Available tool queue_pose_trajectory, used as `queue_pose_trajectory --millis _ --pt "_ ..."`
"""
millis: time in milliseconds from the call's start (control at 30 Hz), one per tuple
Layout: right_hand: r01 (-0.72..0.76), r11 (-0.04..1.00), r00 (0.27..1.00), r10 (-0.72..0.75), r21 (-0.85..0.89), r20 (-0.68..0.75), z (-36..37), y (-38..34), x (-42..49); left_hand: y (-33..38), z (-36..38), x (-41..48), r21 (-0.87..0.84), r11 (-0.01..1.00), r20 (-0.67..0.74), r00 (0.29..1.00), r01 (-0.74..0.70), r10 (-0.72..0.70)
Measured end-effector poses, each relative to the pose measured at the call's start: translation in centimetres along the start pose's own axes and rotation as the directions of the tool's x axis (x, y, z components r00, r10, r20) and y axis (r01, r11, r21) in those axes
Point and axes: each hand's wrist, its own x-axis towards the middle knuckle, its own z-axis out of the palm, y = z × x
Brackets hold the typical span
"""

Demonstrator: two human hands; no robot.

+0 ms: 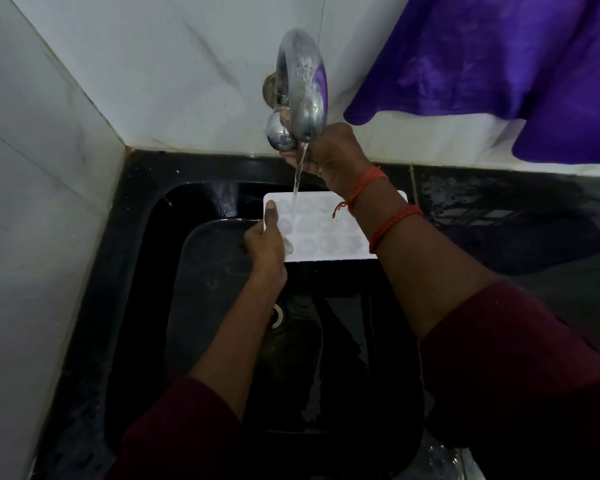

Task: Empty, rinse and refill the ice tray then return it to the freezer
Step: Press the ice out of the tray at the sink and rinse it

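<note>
**Ice tray held under running tap**

At centre frame, the left hand [265, 244] grips the left end of the white ice tray [326, 233], thumb [271, 212] pressed flat on its top and the other fingers hidden beneath. The tray hangs level above the black sink [142, 271]. Upper centre, the right hand [331, 152] curls its fingers round the tap knob [280, 135]. A thin water stream [297, 183] falls from the spout [303, 84] into the tray's rounded cells; how full they are cannot be told.

Home kitchen washing corner: a black sink [136, 237] set in a wet dark stone counter [499, 220], water running from a chrome wall tap [303, 81], white marbled wall tiles [153, 64], a purple cloth [499, 57] hanging.
</note>
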Motion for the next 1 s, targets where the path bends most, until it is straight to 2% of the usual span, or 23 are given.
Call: queue_pose_trajectory --millis 500,767,1000 --pt "0.005 1.000 1.000 -0.005 -0.012 0.000 0.0 0.0 0.0 0.4 0.8 0.1 -0.024 1.000 0.025 1.000 -0.004 0.004" --pt "-0.093 0.981 0.989 0.073 0.168 0.127 -0.2 0.2 -0.4 0.2 -1.2 0.5 -0.013 1.000 -0.002 1.000 -0.014 0.014" --pt "-0.127 0.968 0.980 0.089 0.215 0.176 -0.3 0.4 0.4 0.3 -4.0 0.7 0.008 0.998 -0.056 0.996 -0.066 0.066"
